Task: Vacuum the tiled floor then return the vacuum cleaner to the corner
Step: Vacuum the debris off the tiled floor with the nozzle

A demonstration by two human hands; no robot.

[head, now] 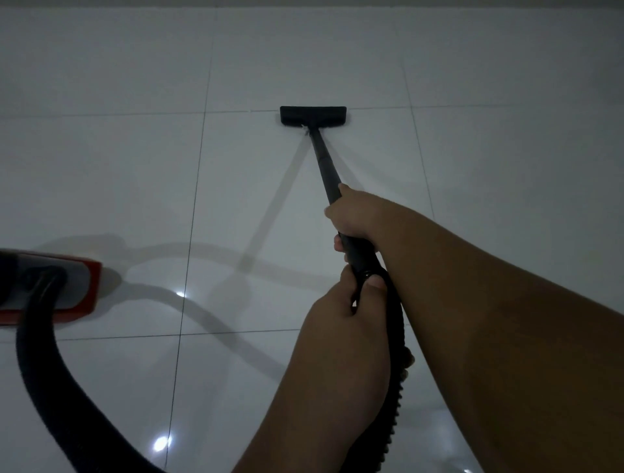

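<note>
A black floor nozzle (313, 115) lies flat on the glossy white tiled floor (118, 189), on a grout line ahead of me. Its black wand (325, 163) slopes back toward me. My right hand (354, 214) is closed around the wand's upper part. Just below it, my left hand (344, 314) grips the handle end where the ribbed black hose (398, 398) begins. The red and grey vacuum body (64, 287) sits on the floor at the left edge, and the hose (50, 381) curves out of it and down past the bottom of the view.
The base of a pale wall (304, 3) runs along the top of the view, beyond the nozzle. Shadows of the wand and hose cross the tiles between the vacuum body and my arms. Ceiling lights reflect in the tiles near me.
</note>
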